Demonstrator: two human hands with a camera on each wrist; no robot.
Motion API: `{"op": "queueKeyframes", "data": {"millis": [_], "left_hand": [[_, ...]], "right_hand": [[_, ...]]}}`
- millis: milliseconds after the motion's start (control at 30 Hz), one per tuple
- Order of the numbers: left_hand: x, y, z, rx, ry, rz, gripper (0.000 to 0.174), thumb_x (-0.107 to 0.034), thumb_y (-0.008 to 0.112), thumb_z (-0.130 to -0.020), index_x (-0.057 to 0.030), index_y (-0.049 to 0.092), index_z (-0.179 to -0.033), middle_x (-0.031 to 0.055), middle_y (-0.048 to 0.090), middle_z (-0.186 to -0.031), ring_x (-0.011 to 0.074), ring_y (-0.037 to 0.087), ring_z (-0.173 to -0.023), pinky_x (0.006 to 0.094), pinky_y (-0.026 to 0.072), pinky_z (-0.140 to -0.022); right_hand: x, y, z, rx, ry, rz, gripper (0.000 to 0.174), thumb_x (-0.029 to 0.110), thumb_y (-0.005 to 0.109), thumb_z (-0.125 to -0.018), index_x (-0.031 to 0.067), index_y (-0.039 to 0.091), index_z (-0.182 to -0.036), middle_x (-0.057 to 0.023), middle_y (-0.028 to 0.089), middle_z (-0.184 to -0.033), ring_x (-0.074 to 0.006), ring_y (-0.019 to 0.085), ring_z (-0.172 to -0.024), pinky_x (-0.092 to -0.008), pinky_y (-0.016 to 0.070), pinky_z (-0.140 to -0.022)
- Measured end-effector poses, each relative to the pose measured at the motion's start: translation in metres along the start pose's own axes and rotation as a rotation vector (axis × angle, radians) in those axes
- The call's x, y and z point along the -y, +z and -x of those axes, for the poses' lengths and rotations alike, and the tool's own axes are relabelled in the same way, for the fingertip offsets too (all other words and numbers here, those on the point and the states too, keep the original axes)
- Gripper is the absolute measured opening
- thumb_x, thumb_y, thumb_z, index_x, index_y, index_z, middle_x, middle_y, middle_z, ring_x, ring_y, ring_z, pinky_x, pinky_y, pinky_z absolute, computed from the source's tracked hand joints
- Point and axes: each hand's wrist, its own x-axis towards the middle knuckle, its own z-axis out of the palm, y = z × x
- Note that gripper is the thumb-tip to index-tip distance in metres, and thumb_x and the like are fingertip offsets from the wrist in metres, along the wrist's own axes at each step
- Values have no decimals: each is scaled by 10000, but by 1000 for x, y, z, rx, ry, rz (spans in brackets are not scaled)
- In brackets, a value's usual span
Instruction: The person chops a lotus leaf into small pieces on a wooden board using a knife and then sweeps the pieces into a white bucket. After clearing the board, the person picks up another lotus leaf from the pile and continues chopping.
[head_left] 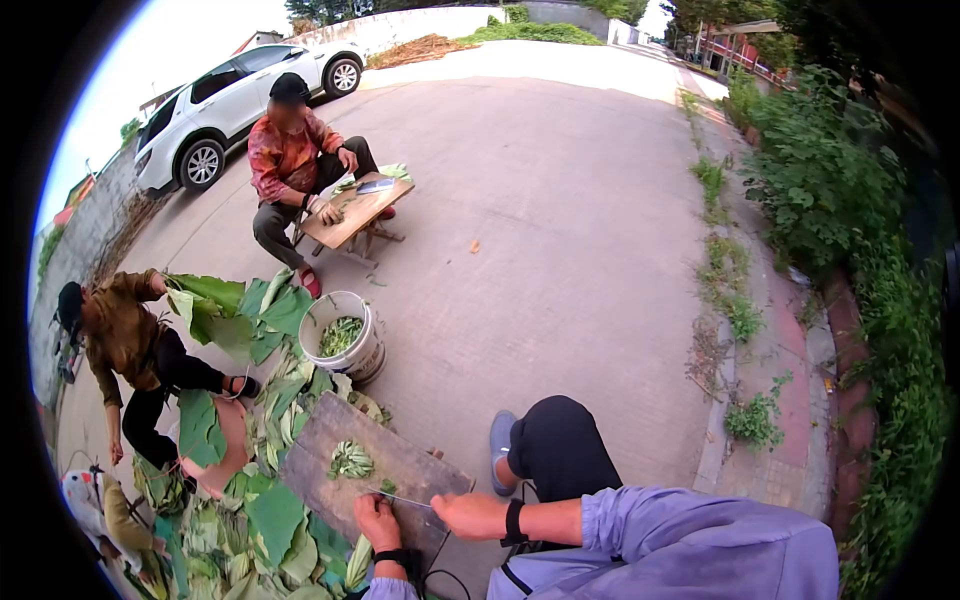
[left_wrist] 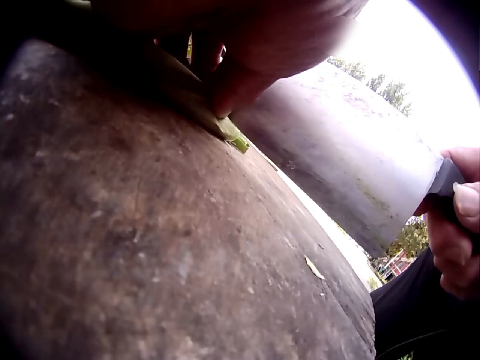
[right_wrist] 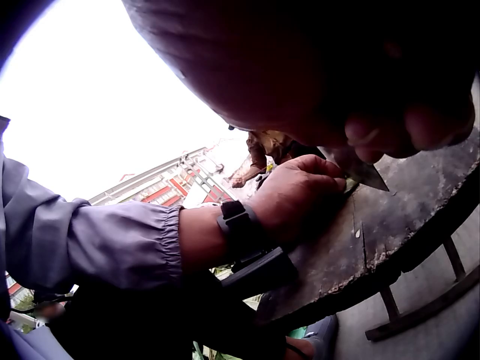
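My right hand (head_left: 472, 515) grips the dark handle of a kitchen cleaver (left_wrist: 337, 150), whose broad blade stands on edge over a worn wooden chopping board (head_left: 315, 450). Beside the blade, my left hand (head_left: 378, 522) holds a green leaf strip (left_wrist: 237, 141) down on the board with curled fingers. The strip's cut end pokes out from under the fingertips, right at the blade; the rest is hidden by the hand. Farther up the board lies a heap of shredded green leaves (head_left: 350, 460), with a smaller clump of shreds (head_left: 388, 486) near the blade.
Large green leaves (head_left: 275, 520) cover the ground left of the board. A white bucket (head_left: 368, 350) with shredded greens stands beyond it. One person (head_left: 130, 335) sits at left holding leaves; another (head_left: 290, 160) works at a second board (head_left: 360, 210). A white car (head_left: 240, 95) is parked behind.
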Motion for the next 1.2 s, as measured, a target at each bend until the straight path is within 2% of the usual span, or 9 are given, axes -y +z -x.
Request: {"op": "queueKeyframes", "data": {"millis": [100, 533, 667, 733, 867, 1000, 1067, 1100, 1200], "left_hand": [[-4, -1, 0, 18, -57, 17, 99, 46, 688, -812, -18, 645, -873, 167, 629, -911, 395, 607, -907, 488, 483, -845], [1, 3, 0, -18, -2, 22, 112, 55, 693, -807, -13, 638, -877, 166, 633, -909, 395, 609, -891, 489, 488, -824], [0, 1, 0, 8, -26, -22, 111, 60, 690, -813, -13, 643, -882, 167, 635, -916, 394, 609, -894, 489, 488, -826], [-2, -2, 1, 13, -30, -36, 110, 62, 688, -816, -12, 645, -884, 166, 637, -918, 395, 610, -892, 489, 489, -828], [-7, 1, -2, 5, 29, -45, 105, 41, 702, -820, -20, 659, -893, 169, 645, -926, 397, 620, -908, 492, 497, -832], [-5, -7, 4, 30, 62, -224, 102, -38, 708, -849, -83, 694, -940, 119, 672, -965, 369, 633, -993, 498, 477, -875], [-14, -9, 5, 38, 16, -340, 102, -96, 709, -869, -134, 713, -964, 75, 676, -1021, 334, 621, -1054, 501, 443, -908], [-16, -11, 6, 16, 38, -307, 82, -122, 706, -902, -119, 716, -983, 83, 663, -1019, 346, 608, -1040, 486, 452, -918], [-14, -13, 7, -18, 55, -190, 145, -30, 716, -870, -79, 712, -1007, 133, 654, -1024, 383, 626, -1019, 478, 507, -897]], "right_hand": [[3, -5, -2, 2, 3, -2, 275, 58, 582, -925, -31, 463, -1157, -301, 670, -1046, -519, 703, -914, -610, 548, -731], [14, -9, -12, 5, 50, -13, 265, 58, 592, -925, -55, 517, -1152, -315, 706, -1101, -504, 728, -988, -577, 588, -812], [12, -1, -19, -1, 47, -15, 273, 64, 598, -925, -54, 518, -1158, -309, 706, -1099, -499, 730, -982, -577, 588, -809], [9, 5, -20, -37, 27, -40, 291, 53, 627, -894, -45, 492, -1133, -305, 685, -1061, -511, 723, -909, -589, 577, -727], [8, 6, -24, -55, 26, -34, 291, 52, 619, -901, -39, 493, -1147, -306, 683, -1073, -507, 724, -919, -589, 579, -740], [1, 17, -33, -62, 67, -73, 235, 96, 596, -954, -23, 512, -1139, -306, 693, -1077, -501, 723, -895, -594, 572, -761], [-5, 24, -34, -84, 92, -59, 211, 164, 566, -1039, -25, 517, -1120, -293, 716, -997, -514, 712, -893, -612, 552, -769], [-4, 25, -32, -78, 120, -79, 232, 192, 563, -1062, -31, 514, -1104, -302, 713, -991, -521, 707, -894, -624, 547, -777], [-7, 27, -22, -106, 86, -61, 246, 203, 527, -1069, -40, 498, -1095, -340, 700, -989, -546, 708, -888, -640, 547, -805]]}}
